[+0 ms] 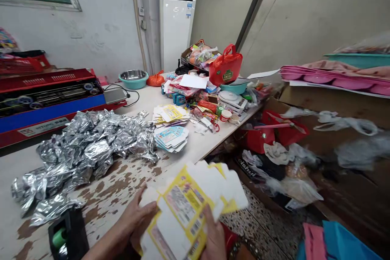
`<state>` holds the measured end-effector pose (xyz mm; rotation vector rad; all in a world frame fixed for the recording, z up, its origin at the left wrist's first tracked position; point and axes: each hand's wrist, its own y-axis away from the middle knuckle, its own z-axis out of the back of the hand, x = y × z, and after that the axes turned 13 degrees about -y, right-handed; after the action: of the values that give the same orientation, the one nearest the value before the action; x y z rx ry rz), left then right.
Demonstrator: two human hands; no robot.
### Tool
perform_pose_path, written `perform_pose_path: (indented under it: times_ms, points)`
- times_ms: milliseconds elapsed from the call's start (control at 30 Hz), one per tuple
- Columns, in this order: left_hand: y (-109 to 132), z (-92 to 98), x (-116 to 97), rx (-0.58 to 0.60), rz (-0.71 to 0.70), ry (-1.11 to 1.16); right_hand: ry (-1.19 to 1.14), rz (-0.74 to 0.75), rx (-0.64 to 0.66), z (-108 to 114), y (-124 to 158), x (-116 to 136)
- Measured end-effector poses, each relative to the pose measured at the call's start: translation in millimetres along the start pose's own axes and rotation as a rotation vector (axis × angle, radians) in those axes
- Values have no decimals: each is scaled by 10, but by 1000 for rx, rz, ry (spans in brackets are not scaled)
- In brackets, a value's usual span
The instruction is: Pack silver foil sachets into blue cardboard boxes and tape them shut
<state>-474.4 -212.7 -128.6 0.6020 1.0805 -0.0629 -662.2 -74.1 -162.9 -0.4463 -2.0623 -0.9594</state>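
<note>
Both of my hands hold a fanned bunch of flat yellow-and-white cardboard boxes (183,205) over the table's front edge. My left hand (138,215) grips their left side, with the thumb on top. On the lower right, my right hand (215,233) is closed on the same cartons, thumb across the printed face; its other fingers are hidden underneath. Beyond them on the table lie a stack of blue-printed flat boxes (172,138) and a stack of yellow-printed ones (171,113). A large heap of silver foil packets (100,146) spreads to the left of these stacks.
A black tape dispenser (68,233) stands at the front left, near my left forearm. Behind the foil sits a red-and-blue machine (51,105). Cups, a white scale (233,99) and a red bag (226,67) crowd the far right. Bags and cardboard fill the right side.
</note>
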Motion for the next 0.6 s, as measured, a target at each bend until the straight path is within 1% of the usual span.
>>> perform_pose_path:
  times_ms: [33,67,100,133,167,233,300,333,400,433,467,500,533,567,600]
  points:
    - [-61,63,-77,173,65,142,-23,-26,60,-210,-49,109]
    - [-132,116,-137,304,97,241,-6,-64,182,-419,-113,214]
    - [-216,172,-188,383,112,303,31,-43,257,-617,-193,312]
    - [-314,241,-237,421,123,346,72,-13,321,-797,-284,399]
    - [-424,325,-289,430,133,396,96,17,362,-956,-385,469]
    - [-662,528,-407,455,143,549,65,66,384,-1220,-594,565]
    - [-889,728,-541,504,136,696,5,76,393,-1440,-787,624]
    - [-988,806,-608,520,136,710,-13,68,410,-1542,-873,654]
    - [-1158,901,-730,530,142,604,8,31,504,-1720,-1025,733]
    - [-1236,924,-785,508,147,527,43,15,572,-1777,-1093,778]
    - [-1315,940,-838,478,150,460,100,29,611,-1799,-1156,819]
    - [-1401,960,-890,446,146,421,171,76,598,-1772,-1214,847]
    - [-1497,992,-943,411,139,405,242,145,530,-1691,-1265,850]
    - [-1605,1044,-999,375,133,397,301,223,415,-1551,-1310,824]
    - [-1727,1122,-1055,343,127,387,346,309,246,-1360,-1350,766]
